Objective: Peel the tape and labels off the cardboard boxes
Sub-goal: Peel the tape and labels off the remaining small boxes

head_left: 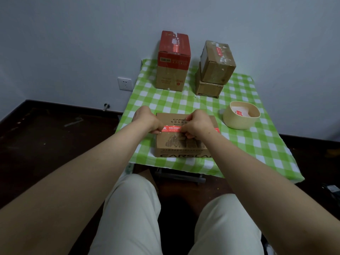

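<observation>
wall socket (pixel 125 84): white plastic, square, on the pale wall far left of and beyond the near box (pixel 181 144);
left hand (pixel 147 119): at the near box's left top edge, fingers curled under, pinching the left end of the red tape (pixel 172 128);
red-topped box (pixel 173 61): tall upright carton well beyond the near box, slightly left; glossy red upper half, plain brown lower half, white tape remnants on top, flaps closed, contents not visible;
near box: low, wide corrugated carton, matt brown, dark printed lettering on top and front face, closed, contents not visible; it sits on the tablecloth (pixel 257 144) at the front edge;
red tape: a narrow, shiny red strip with white print, running left to right across the near box's top; whether any of it is lifted cannot be told;
right hand (pixel 196 124): over the middle of the near box's top, fingers curled tight and gripping the tape at mid-length;
upper brown box (pixel 218 63): beyond the near box to the right, tilted, worn, with torn red and white tape patches, stacked on the lower brown box (pixel 208 89), which is flatter; both closed;
bowl (pixel 237 122): just right of the near box, round, smooth, cream-coloured, open; it holds crumpled scraps (pixel 239 112), white and red;
tablecloth: green and white check, soft, draped.
</observation>
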